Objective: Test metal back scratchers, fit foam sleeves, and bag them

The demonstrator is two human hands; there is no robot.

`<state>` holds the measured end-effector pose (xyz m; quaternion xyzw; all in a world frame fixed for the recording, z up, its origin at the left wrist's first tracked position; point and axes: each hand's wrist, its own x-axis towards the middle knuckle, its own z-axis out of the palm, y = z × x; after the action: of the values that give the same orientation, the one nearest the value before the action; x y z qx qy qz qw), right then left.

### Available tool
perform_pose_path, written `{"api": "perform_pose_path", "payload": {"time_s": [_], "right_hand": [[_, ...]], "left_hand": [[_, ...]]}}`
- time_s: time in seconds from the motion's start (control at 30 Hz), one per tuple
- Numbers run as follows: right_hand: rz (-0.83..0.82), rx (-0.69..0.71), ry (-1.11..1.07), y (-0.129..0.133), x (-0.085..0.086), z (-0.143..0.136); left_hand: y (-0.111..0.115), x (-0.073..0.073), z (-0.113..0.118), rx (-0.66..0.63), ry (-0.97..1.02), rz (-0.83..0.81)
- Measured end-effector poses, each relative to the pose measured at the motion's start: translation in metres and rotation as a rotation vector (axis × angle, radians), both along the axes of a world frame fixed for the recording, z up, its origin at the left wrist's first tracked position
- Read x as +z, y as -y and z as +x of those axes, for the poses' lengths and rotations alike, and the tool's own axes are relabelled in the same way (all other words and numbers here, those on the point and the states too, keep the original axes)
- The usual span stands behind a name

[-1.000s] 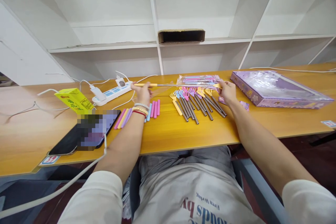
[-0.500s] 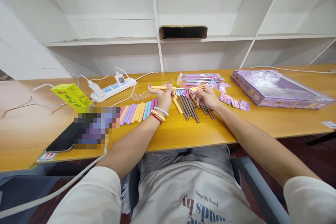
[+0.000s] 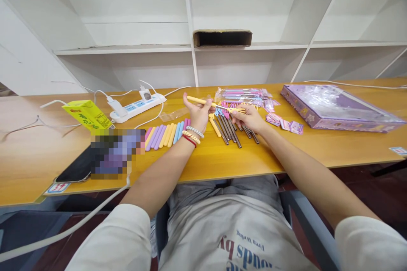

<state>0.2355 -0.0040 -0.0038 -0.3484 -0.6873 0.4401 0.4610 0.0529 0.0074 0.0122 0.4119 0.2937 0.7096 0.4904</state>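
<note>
Head view, items on the wooden desk (image 3: 286, 152):

My left hand (image 3: 199, 115) – fingers closing round the yellow handle end of a yellow telescopic back-scratcher (image 3: 210, 103), held just above the desk, wrist carrying beaded bracelets.

My right hand (image 3: 249, 117) – fingertips pinching the small claw end of the same scratcher; both hands are sharing the one piece between them, close together.

Row of collapsed scratchers (image 3: 232, 125) – lying just under and between my hands, dark stems toward me, coloured claws away.

Row of pastel sleeves (image 3: 165, 134) – lying flat beside my left wrist, side by side.

Clear packets (image 3: 243, 94) – lying behind the scratchers. Purple flat box (image 3: 337, 108) – sitting well to the right.

Power strip (image 3: 138, 105), yellow carton (image 3: 87, 114), phone (image 3: 79, 169) – sitting to the left.

Handling note, as I am judging it: I am wanting both ends kept in one straight line, pressing along the stem and not across it, since the thin sections look easy to bend, and keeping my elbows from sweeping the sorted rows
</note>
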Motion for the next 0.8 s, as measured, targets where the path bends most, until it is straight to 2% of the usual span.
{"api": "perform_pose_path", "payload": {"time_s": [0.17, 0.27, 0.47, 0.57, 0.7, 0.8], "right_hand": [[0.037, -0.019, 0.067, -0.001, -0.005, 0.004], [0.030, -0.012, 0.089, -0.003, -0.006, 0.003], [0.151, -0.166, 0.114, -0.011, -0.004, 0.002], [0.188, -0.257, 0.090, -0.018, 0.000, 0.016], [0.235, -0.443, -0.085, -0.027, 0.010, 0.058], [0.251, -0.585, -0.166, -0.033, 0.015, 0.090]], "left_hand": [[-0.001, -0.007, 0.000, -0.158, 0.010, -0.171], [-0.001, -0.008, 0.001, -0.223, -0.010, -0.201], [-0.013, 0.005, -0.006, -0.054, 0.054, -0.154], [-0.027, 0.014, -0.033, 0.095, 0.131, -0.126], [-0.042, 0.024, -0.100, 0.349, 0.285, -0.150], [-0.047, 0.026, -0.139, 0.446, 0.333, -0.204]]}}
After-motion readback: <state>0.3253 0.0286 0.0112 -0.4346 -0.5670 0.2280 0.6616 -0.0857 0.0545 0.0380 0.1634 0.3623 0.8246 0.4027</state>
